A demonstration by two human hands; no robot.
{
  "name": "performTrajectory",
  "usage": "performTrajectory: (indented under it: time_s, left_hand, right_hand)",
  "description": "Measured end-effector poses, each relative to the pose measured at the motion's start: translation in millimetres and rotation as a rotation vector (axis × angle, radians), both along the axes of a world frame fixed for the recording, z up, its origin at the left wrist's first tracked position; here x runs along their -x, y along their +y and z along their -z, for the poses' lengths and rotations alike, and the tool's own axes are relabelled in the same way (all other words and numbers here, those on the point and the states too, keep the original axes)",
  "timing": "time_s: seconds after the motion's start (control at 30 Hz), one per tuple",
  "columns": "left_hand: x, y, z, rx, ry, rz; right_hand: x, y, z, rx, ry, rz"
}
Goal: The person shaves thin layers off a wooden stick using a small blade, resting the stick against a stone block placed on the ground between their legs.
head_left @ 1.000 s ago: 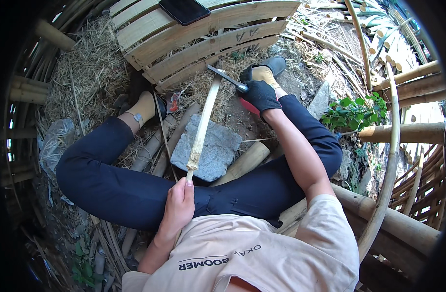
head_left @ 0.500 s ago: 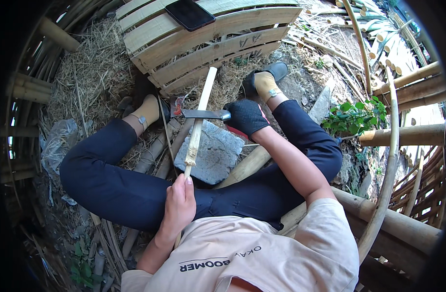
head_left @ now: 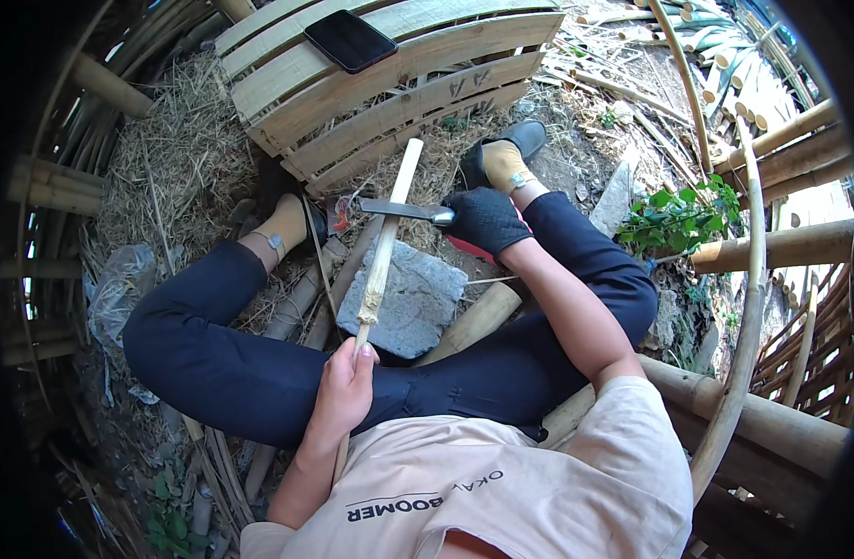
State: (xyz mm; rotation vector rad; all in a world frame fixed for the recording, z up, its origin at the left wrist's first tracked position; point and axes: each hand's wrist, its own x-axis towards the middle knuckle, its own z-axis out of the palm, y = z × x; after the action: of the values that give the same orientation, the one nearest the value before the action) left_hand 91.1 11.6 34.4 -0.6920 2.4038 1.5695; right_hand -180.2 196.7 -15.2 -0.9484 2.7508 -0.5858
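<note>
My bare left hand (head_left: 347,387) is closed round the thin lower end of a pale bamboo stick (head_left: 389,238). The stick slants up and away from me, with a rough, frayed joint just above my fingers. In a black and red glove, my right hand (head_left: 487,224) grips the handle of a knife (head_left: 403,210). Its flat grey blade lies across the upper part of the stick, pointing left. Beneath the stick sits a grey stone block (head_left: 410,293) between my legs. Whether the blade's edge bites into the bamboo is too fine to tell.
A slatted wooden crate (head_left: 399,70) stands ahead, with a black phone (head_left: 350,41) on top. Dry straw (head_left: 180,154) covers the ground at the left, near a clear plastic bag (head_left: 121,289). Bamboo poles (head_left: 772,249) and a green plant (head_left: 678,219) are on the right.
The knife has shifted slightly up along the stick and tilts a little more. The stick's far tip has swung a little to the right. Both hands keep their grips.
</note>
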Motion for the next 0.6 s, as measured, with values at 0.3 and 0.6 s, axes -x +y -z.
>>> performTrajectory:
  time_s: [0.3,0.6]
  left_hand:
    - [11,-9,-18,-0.619,-0.186,-0.136]
    - [23,-23,-18,-0.739,-0.155,-0.069]
  right_hand:
    - [-25,-8,-27,0.042,0.001,-0.079]
    - [-20,-4,-21,0.079,0.024,-0.071]
